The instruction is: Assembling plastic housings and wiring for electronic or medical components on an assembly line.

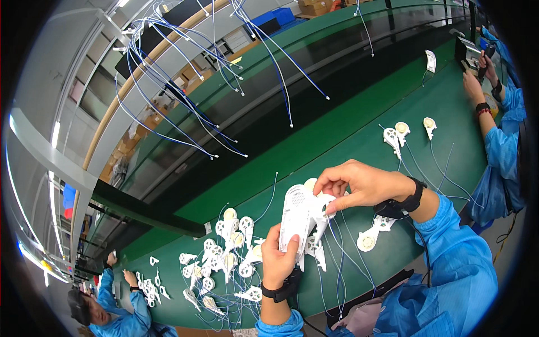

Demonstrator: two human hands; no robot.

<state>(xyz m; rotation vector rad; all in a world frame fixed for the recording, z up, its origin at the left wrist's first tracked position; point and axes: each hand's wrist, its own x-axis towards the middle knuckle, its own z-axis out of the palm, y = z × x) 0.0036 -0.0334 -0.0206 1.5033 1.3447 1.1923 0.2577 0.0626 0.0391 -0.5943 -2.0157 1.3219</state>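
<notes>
My left hand is closed round the lower end of a long white plastic housing with a patch of small holes near its top. Over the housing's upper right edge, my right hand pinches a small white plastic part between thumb and fingers. Thin blue and white wires hang below it toward my lap. Beneath the housing, another white piece shows in part. Glare hides the detail where the part and the housing meet.
White wired parts lie heaped on the green bench to my left. More parts lie right, others farther back. Wire bundles hang from a rail overhead. Co-workers sit at left and right.
</notes>
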